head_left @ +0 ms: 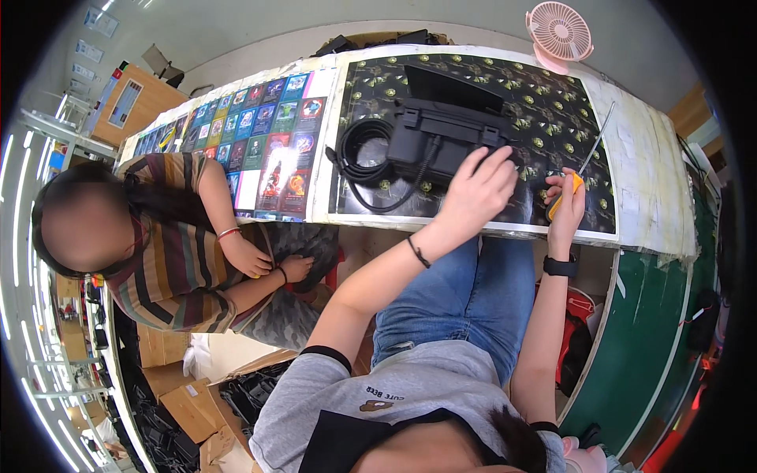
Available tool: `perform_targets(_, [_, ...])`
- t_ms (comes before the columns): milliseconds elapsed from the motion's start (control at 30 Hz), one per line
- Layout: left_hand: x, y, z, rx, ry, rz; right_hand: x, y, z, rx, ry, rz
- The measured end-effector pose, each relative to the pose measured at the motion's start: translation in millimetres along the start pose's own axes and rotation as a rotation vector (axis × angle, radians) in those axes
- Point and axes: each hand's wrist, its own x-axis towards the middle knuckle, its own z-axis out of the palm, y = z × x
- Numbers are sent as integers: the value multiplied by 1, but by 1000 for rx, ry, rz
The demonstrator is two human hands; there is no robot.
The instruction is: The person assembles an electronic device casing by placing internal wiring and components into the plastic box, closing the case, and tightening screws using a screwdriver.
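On the tabletop (650, 185) sat the black box (441, 135), its cable (344, 148) coiled alongside, seemingly for tidiness. The left hand (482, 185) lay loosely spread on the box's right end, probably steadying it; the right hand (566, 203) gripped the screwdriver (578, 183), apparently angled clear.

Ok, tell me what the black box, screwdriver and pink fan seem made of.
Black box: probably matte hard plastic, judging by dull, moulded edges. Screwdriver shaft: likely metal, thin and silvery; screwdriver handle: probably smooth plastic, brightly orange. Pink fan: likely smooth plastic, given its slatted grille.
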Motion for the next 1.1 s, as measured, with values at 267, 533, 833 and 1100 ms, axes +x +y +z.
perform_targets(267, [-47,-72,-45,53,-70,-44,-3,-2,0,-34,20,-6])
perform_targets(533, [-45,-112,-61,416,-134,-310,-5,-1,2,-31,27,-27])
perform_targets(833, [30,-75,21,-138,205,-202,-12,-3,7,-217,34,-128])
perform_targets(1100, [-10,-77,87,-227,-170,-307,-12,-7,10,-293,25,-92])
